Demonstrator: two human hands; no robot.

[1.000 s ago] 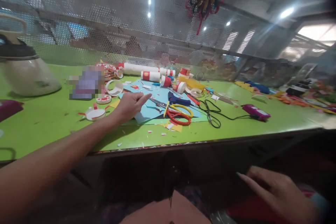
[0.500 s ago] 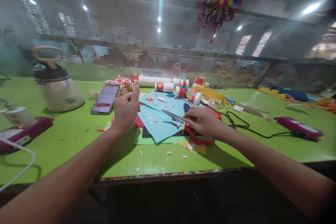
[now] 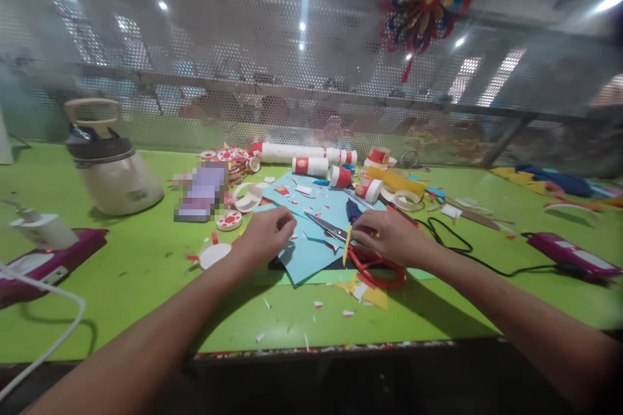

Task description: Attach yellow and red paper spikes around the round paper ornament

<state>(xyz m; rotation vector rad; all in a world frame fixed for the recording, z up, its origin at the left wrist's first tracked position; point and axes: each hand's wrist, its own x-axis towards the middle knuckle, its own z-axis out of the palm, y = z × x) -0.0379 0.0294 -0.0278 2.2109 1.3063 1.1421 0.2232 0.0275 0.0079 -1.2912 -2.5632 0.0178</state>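
My left hand (image 3: 265,233) is curled over the left side of light blue paper (image 3: 304,259), fingers bent together; anything in its grasp is too hidden to make out. Across the paper, my right hand (image 3: 384,233) pinches a narrow yellow strip (image 3: 346,251) at its fingertips. Scissors with red handles (image 3: 377,269) lie under and beside that hand, blades pointing to the upper left over the paper. Small red and white scraps (image 3: 318,213) are scattered on the blue sheet. A dark blue object (image 3: 354,211) sits just beyond my right fingertips.
Paper cups (image 3: 310,166), a long white tube (image 3: 296,154) and tape rings (image 3: 406,201) stand or lie behind. To the left are a phone (image 3: 203,191), patterned discs (image 3: 228,220), a jug (image 3: 117,181) and a purple power strip (image 3: 87,246); another strip (image 3: 572,254) lies right.
My left hand has come down and to the right, over the blue paper, uncovering a white ring and patterned disc. My right hand has shifted slightly. The view has moved a little.
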